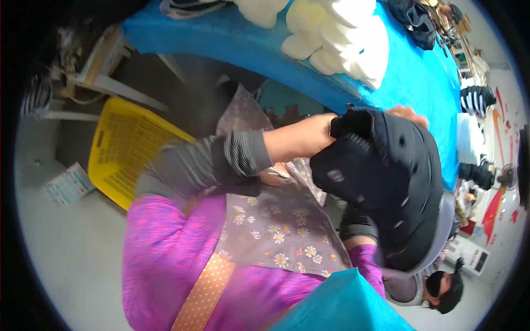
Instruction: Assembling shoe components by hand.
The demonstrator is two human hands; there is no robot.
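Note:
A dark fabric piece that looks like a black cap (408, 182), with small round eyelets and a pale grey curved edge, is held up before my chest on the right. My left hand (318, 134) grips its upper left side by the dark opening, most of the fingers hidden in or behind the cloth. Over the top edge curl the fingers of my right hand (408, 115); the rest of that hand is behind the cap, and its forearm shows below. Just beyond is a table with a blue cover (417, 83), bearing a pile of white moulded pads (348, 44).
A yellow plastic basket (132, 149) stands at the left, beside a pale table leg (127, 91). Dark cloth items (414, 22) lie at the table's far right. Another person (436, 289) in a black cap and mask is at the lower right. Striped knit items (477, 99) sit farther right.

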